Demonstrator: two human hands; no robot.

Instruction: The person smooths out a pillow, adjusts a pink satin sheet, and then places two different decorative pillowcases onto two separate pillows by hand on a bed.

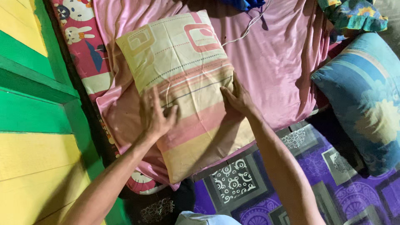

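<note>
Plainly, left hand (156, 116) and right hand (237, 98) flat on striped pillow (183, 83), fingers spread, pillow's underside hidden.

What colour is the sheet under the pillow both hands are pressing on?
Plain pink sheet, seen in the head view, under the cream and pink striped pillow.

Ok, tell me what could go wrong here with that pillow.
The cream and pink pillow lies near the pink sheet's edge by the wall; pressed by the left hand and right hand, it might slide off toward the green and yellow wall. A white cord runs just behind it and could snag.
</note>
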